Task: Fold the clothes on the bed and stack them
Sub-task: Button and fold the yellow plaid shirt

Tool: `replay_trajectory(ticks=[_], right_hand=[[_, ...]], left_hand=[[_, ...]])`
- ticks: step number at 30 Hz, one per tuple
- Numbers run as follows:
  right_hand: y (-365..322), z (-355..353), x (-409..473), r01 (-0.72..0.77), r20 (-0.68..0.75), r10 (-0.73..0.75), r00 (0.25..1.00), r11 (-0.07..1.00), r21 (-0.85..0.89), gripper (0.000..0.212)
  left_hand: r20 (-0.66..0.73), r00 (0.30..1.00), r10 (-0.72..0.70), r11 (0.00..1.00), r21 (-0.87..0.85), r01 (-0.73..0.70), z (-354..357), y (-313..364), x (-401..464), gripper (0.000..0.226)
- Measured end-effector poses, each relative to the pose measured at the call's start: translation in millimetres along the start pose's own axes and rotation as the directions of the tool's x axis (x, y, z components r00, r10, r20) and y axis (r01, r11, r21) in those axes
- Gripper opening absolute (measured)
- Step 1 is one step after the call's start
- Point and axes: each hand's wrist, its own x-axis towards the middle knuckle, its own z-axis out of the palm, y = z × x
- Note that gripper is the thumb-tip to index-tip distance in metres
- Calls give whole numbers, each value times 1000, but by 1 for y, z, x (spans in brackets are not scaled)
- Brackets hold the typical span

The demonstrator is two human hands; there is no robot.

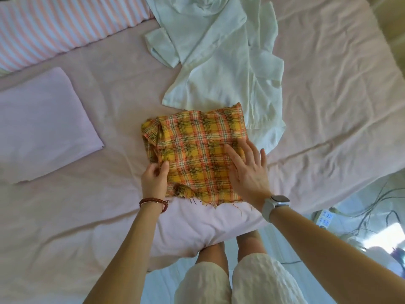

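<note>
A yellow and orange plaid cloth lies folded into a rough square near the corner of the pink bed. My left hand pinches its near left edge with curled fingers. My right hand lies flat on its right side, fingers straight and spread. Behind the plaid cloth, a pale white-green garment sprawls unfolded, reaching toward the far edge of the bed.
A lilac pillow rests on the left of the bed. A pink and white striped cushion runs along the far left. On the floor at right are a power strip and loose cables.
</note>
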Motion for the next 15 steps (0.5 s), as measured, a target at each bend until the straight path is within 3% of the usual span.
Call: replay_trajectory(ticks=[2,4,6,8,10,13,15], right_hand=[[-6,8,15,2,50,-1,999,1000,-18,54],[-12,15,24,-22,114,25,993,999,-29,55],[-16,20,27,-42,165,50,985,998,-53,55],[-19,20,27,-55,170,69,983,995,-82,54],[-21,15,27,-84,109,93,990,993,-81,50],[-21,3,34,-98,-64,95,993,994,-38,44],[-21,-2,43,-83,-61,80,995,995,-47,48]], left_hand=[[-83,986,144,990,22,-142,1,2,-4,23],[-244,927,285,959,70,-276,-2,5,-8,15],[-307,889,341,939,161,-305,-6,2,-8,15],[-226,937,268,941,272,-203,-10,-9,-3,22],[-128,986,107,955,288,-66,-16,-19,8,21],[-135,991,-26,1000,-1,26,-25,-10,30,7],[-165,985,-42,997,-67,31,-25,7,46,14]])
